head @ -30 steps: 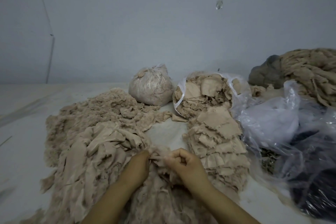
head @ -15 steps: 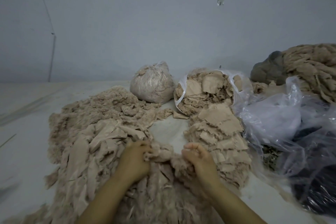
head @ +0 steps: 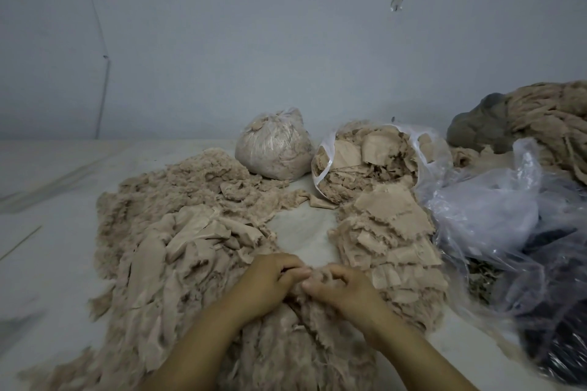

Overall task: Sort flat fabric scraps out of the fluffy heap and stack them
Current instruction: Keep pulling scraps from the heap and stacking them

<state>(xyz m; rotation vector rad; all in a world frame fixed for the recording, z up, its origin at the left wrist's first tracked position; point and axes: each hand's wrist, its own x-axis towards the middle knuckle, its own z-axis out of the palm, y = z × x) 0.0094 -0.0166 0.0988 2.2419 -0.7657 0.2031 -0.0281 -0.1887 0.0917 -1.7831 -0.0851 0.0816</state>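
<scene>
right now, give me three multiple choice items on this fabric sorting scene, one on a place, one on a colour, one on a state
1. Where does the stack of flat scraps lie?
A. on the person's right, beside the clear plastic bags
B. far left of the fluffy heap
C. inside the tied bag

2. What colour are the scraps?
A. bright blue
B. beige
C. black

3. What are the hands doing?
A. resting flat on bare table
B. raised in the air
C. left hand and right hand pinching a fluffy clump together

Answers: 1 A, the stack sits right of the hands against the plastic; 2 B, all scraps look pale tan; 3 C, curled fingers meet on the clump.
</scene>
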